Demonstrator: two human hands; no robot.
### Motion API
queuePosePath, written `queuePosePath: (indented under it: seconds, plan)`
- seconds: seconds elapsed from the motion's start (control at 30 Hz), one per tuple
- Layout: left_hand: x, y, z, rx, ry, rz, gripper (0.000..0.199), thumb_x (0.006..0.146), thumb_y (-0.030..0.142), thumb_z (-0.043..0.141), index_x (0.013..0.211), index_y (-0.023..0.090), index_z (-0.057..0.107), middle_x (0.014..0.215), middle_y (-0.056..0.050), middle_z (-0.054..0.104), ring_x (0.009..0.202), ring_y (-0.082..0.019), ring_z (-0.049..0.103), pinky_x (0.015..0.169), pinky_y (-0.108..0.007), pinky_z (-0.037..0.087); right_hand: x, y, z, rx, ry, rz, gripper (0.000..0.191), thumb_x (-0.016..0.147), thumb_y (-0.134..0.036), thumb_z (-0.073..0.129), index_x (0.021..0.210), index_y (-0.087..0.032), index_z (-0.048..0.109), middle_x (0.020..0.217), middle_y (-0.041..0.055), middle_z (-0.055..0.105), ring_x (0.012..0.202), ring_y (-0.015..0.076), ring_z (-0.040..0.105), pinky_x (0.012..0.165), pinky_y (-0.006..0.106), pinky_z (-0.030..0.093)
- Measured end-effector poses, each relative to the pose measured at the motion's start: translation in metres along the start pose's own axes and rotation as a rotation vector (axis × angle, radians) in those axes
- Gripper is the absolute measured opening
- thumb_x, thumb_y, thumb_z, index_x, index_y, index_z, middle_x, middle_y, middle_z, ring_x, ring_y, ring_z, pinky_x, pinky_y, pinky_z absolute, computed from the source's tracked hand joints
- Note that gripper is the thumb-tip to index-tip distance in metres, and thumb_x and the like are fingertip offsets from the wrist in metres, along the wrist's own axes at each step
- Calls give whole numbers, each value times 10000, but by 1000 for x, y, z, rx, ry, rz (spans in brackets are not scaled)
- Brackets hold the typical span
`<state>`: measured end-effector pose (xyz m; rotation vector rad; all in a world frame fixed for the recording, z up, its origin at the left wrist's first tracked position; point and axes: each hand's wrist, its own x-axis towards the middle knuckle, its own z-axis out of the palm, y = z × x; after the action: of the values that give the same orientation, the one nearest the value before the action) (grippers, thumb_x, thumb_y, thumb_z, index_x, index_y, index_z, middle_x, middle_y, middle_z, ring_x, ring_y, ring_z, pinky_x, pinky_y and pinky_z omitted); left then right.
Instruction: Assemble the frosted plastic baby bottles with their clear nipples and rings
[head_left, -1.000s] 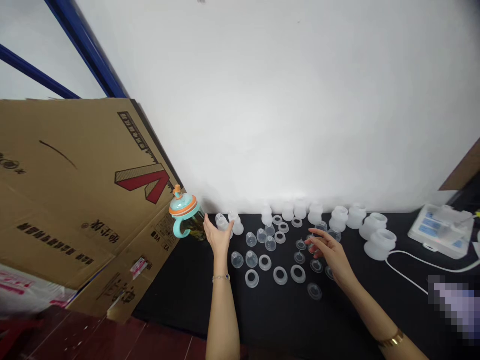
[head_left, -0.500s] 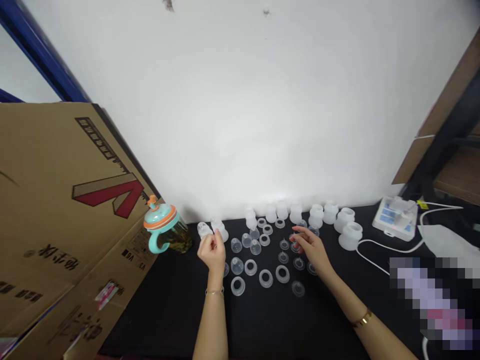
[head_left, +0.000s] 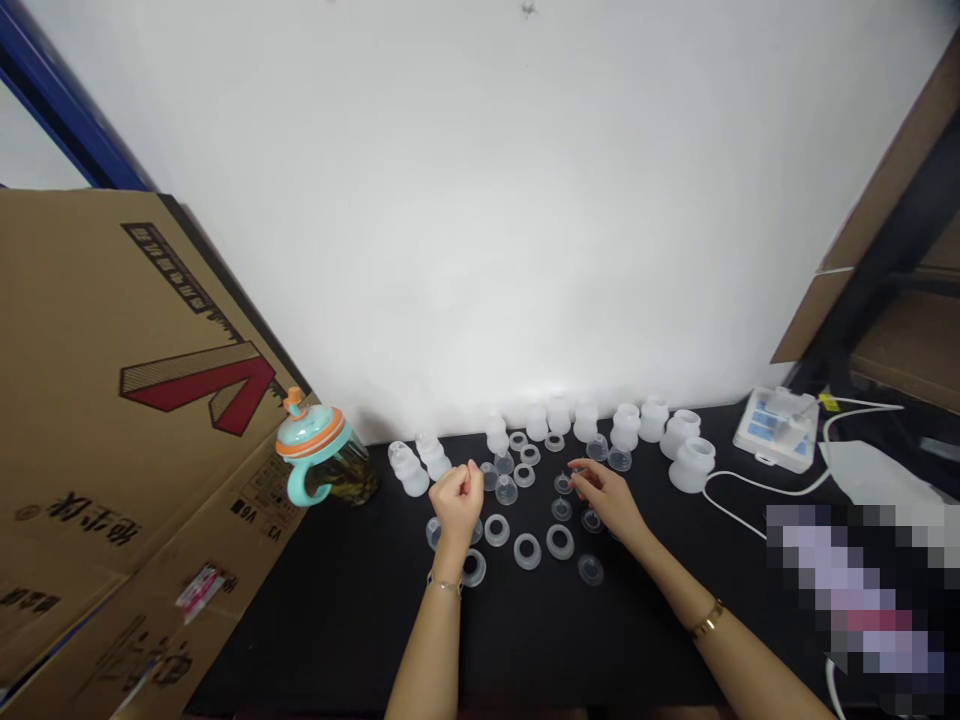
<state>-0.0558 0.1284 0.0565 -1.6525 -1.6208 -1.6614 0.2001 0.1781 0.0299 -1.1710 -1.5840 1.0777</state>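
Note:
My left hand is closed above the clear domed pieces, and whatever its fingers may hold is hidden. Over the clear discs, my right hand has its thumb and fingertips brought together; anything between them is too small to name. A clear disc lies to the left of the right hand, and another disc lies below it. Between the hands are a white ring, a second ring and a clear dome. Two capped white bottles stand behind my left hand.
Open white bottles line the wall side of the black table. A lidded jug stands by the cardboard box on the left. On the right are a white case, a cable and a blurred patch.
My left hand has moved right, uncovering the two capped bottles and covering some domes. My right hand has shifted slightly left, and its fingertips have come together. The view has shifted slightly.

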Motion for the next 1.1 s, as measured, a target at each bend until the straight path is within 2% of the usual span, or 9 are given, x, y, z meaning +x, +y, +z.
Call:
queuePosePath:
  seconds: [0.13,0.2,0.3,0.4,0.47,0.57,0.77,1.1]
  plan:
    - [1,1,-1,14,-19,-38,502,926,242,493,507,200,221,489,68,232,472,-88,258,517,-269,217,2,8,2,-80,-8,-45,293,803,-375,584,1005,-195,697,736,19,695,631,179,628,614,293,514]
    - [3,3,-1,46,-80,-71,508,940,282,469,497,202,233,482,62,242,469,-93,271,521,-267,225,3,12,2,-106,-25,-57,292,815,-380,577,1007,-196,698,757,29,706,654,187,637,621,296,525]
    - [6,7,0,132,-312,-131,449,942,400,503,547,204,418,476,67,297,458,-97,331,527,-258,238,3,16,2,-122,-47,-74,293,827,-384,567,1016,-197,693,784,40,721,699,200,653,635,299,535]
    - [10,10,2,258,-570,-186,305,881,530,597,847,230,635,476,78,394,463,-121,434,525,-257,230,3,15,2,-139,-52,-76,292,835,-395,560,1009,-198,689,782,41,727,697,202,658,645,304,536]
    - [11,12,3,318,-689,-206,359,853,572,624,989,242,665,494,66,466,510,-150,517,532,-259,230,3,13,1,-154,-48,-80,285,836,-396,559,997,-203,693,777,36,728,687,200,658,648,306,531]
    - [12,12,3,347,-799,-213,402,846,593,630,1047,249,683,555,30,565,625,-191,610,556,-261,255,2,7,1,-160,-16,-86,260,827,-377,571,970,-208,706,759,25,724,669,196,652,647,307,517]
    - [12,12,2,376,-886,-215,282,875,501,646,993,251,700,663,-6,658,731,-208,644,589,-268,284,1,4,0,-91,-1,-46,246,828,-346,574,976,-198,704,751,21,722,635,184,633,625,299,494]
    - [11,12,4,384,-900,-225,230,891,454,636,996,254,681,656,8,645,711,-199,622,586,-268,270,0,-2,-4,-118,19,-80,281,845,-402,578,981,-199,716,770,34,724,701,209,657,653,308,501]
